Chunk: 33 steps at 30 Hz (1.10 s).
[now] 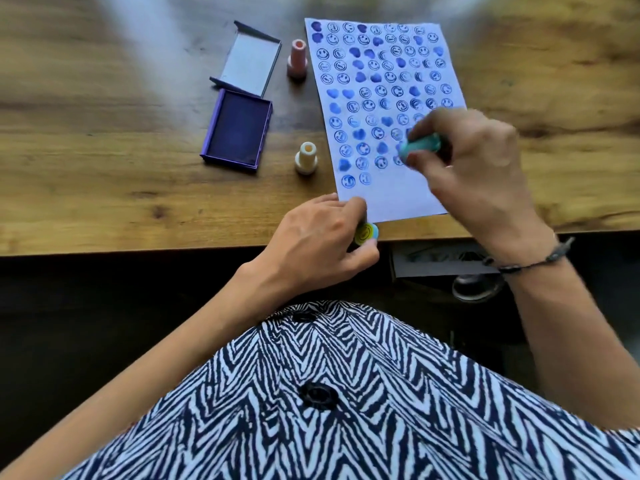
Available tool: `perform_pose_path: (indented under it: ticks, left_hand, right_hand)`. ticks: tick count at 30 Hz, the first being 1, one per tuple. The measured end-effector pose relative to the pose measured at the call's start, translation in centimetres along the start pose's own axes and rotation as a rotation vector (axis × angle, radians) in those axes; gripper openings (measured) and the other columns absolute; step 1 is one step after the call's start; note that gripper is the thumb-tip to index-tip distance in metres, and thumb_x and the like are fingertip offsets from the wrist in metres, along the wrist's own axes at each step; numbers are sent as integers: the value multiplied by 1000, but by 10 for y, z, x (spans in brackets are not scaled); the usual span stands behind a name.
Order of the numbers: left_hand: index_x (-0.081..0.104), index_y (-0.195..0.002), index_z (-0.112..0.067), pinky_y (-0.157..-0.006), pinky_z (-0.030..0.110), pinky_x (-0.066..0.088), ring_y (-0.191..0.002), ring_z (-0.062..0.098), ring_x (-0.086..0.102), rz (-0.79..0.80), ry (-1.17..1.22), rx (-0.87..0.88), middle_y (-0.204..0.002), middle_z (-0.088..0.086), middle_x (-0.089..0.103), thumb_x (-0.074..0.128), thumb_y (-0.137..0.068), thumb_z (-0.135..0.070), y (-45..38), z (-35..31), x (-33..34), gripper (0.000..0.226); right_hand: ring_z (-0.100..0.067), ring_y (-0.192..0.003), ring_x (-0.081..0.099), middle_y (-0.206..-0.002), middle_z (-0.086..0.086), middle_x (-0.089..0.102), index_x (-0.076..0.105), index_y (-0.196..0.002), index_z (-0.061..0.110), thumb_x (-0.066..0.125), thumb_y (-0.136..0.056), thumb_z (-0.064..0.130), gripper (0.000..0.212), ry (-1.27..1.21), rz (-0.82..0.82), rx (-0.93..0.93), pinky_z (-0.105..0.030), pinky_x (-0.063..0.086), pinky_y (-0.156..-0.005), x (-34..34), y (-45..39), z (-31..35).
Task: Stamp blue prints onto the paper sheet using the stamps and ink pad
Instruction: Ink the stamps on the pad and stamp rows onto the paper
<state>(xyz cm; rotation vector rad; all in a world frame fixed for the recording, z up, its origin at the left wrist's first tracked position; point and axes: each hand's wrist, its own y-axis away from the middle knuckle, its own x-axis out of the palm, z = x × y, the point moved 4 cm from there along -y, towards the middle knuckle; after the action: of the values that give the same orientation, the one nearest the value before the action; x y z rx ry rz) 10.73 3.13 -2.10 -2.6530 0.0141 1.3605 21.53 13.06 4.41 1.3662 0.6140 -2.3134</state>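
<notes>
A white paper sheet (391, 199) lies on the wooden table, covered with several rows of blue smiley and heart prints; its bottom strip is blank. My right hand (474, 168) grips a teal stamp (420, 147), tilted on its side over the lower right of the sheet. My left hand (318, 244) holds a yellow smiley-face stamp (364, 233) at the sheet's bottom left corner, near the table edge. The open purple ink pad (239, 129) sits left of the sheet, its lid (249, 60) behind it.
A pink stamp (297, 58) stands between the lid and the sheet. A cream stamp (306, 157) stands between the ink pad and the sheet. The wooden table (104, 150) ends at its front edge just below my left hand. My striped shirt fills the foreground.
</notes>
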Motion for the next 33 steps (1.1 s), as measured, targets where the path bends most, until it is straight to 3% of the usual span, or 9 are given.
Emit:
perform_pose_path:
  ticks: [2,5,9,14,17,20,24,28,33]
  left_hand:
    - [53,-89,-6,-84,24,36,-90,28,62,-10,14,10,-90,11,70,33,-75,-46,2,0,1,47]
    - [52,-96,-10,-82,39,47,-90,25,61,-5,94,-39,-95,9,69,32,-74,-49,2,3,2,49]
    - [57,-100,-11,-76,19,42,-82,11,57,-102,352,-137,-93,6,67,44,-77,-43,9,7,-2,42]
    - [59,-102,-15,-87,37,50,-94,15,62,-189,534,-284,-102,3,66,53,-78,-37,20,16,-5,34]
    - [59,-100,-16,-86,33,50,-93,13,62,-262,556,-321,-99,0,66,52,-77,-38,24,17,-8,33]
    - [58,-93,-18,-81,21,47,-87,9,60,-490,785,-519,-95,3,66,53,-78,-36,31,29,-20,24]
    - [53,-80,-13,-80,27,45,-87,22,59,-796,1344,-843,-85,9,63,44,-91,-17,42,46,-33,14]
    - [54,-84,-10,-76,26,46,-89,26,57,-924,1504,-847,-84,12,61,42,-92,-16,50,52,-40,15]
    - [53,-81,-11,-70,21,46,-88,24,57,-995,1568,-867,-82,11,61,42,-91,-16,56,56,-43,16]
  right_hand:
    - [-16,-77,52,-91,-10,67,63,-91,11,64,-78,18,14,-23,-22,56,-32,44,-74,-16,7,-6]
    - [-15,-75,51,-89,-10,67,64,-89,12,65,-78,17,13,-42,6,113,-34,46,-73,-15,18,-11]
    - [-16,-74,54,-87,-9,68,65,-89,11,66,-77,14,12,-142,66,141,-36,48,-74,6,33,-4]
    - [-16,-75,57,-84,-3,65,65,-89,13,66,-77,12,12,-232,50,170,-33,49,-73,19,43,4]
    - [-15,-76,57,-89,-5,67,65,-90,15,66,-77,11,14,-259,59,172,-28,49,-73,22,34,8]
    - [-15,-75,53,-85,-5,63,66,-88,13,65,-74,6,15,-274,74,40,-24,42,-69,22,10,42]
    - [-29,-88,55,-90,-13,64,66,-84,7,54,-74,3,16,-144,40,-289,-28,34,-74,57,-51,116]
    - [-37,-93,56,-101,-19,61,60,-87,-1,47,-73,-3,19,128,248,-466,-31,29,-63,126,-72,141]
    - [-38,-89,59,-94,-22,66,64,-82,2,48,-68,5,22,40,328,-488,-41,48,-72,117,-85,141]
